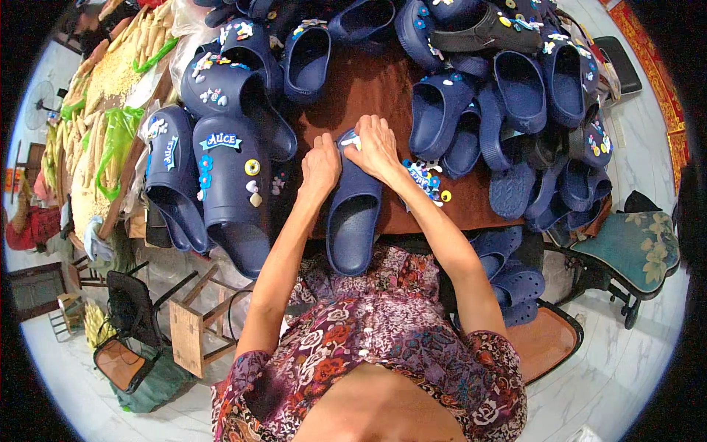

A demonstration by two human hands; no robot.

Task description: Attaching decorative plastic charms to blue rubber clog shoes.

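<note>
A navy-blue clog (353, 228) lies in front of me, its heel end toward my body and its toe under my hands. My right hand (377, 149) wraps over the toe, fingers bent, with the thumb pressed beside a small white charm (349, 140). Along the toe's left side, my left hand (321, 166) is closed against the clog with its fingers curled. My hands cover much of the toe. Just right of my right wrist is a small pile of blue, white and yellow charms (426, 180) on the brown cloth (375, 85).
Decorated navy clogs (232, 169) crowd the left side, and several more (519, 88) are heaped at the right. A dark shoe (479, 33) lies on that heap. Farther left are pale corn cobs (136, 44). A wooden stool (188, 335) and a green chair (626, 247) stand on the floor.
</note>
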